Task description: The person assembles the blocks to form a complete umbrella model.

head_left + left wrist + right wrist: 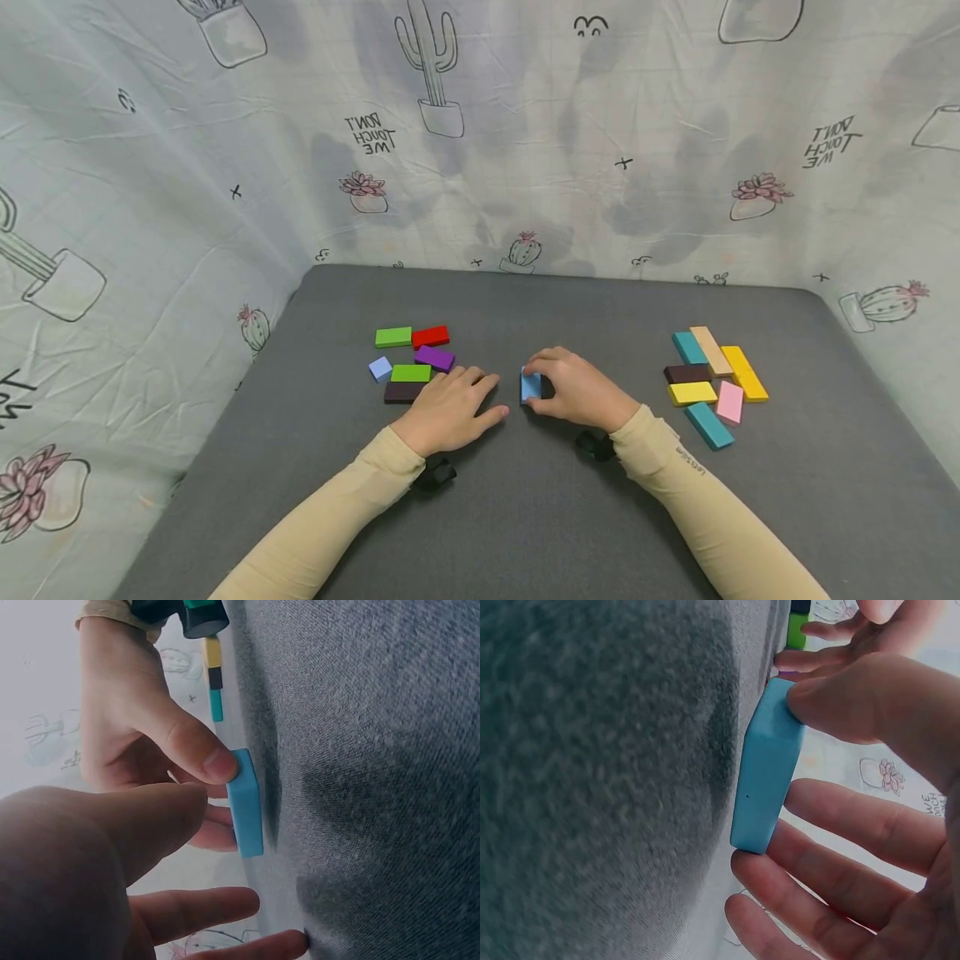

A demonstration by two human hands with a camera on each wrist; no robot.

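Note:
Near the middle of the table, my right hand [577,387] pinches a blue block [530,387] between thumb and fingers. In the right wrist view the thumb presses one end of the blue block [765,776], with fingertips along its side and far end. My left hand [450,408] lies to the left of that block, apart from it, with fingers spread and nothing held. Just past its fingers are a dark brown block [403,392], a green block [411,373] and a purple block [435,358].
Further back on the left are another green block [393,337], a red block [431,336] and a small light blue block [380,369]. On the right lies a group with a pink block [729,402], a beige block [711,352] and several others. A printed cloth [540,183] hangs behind the table.

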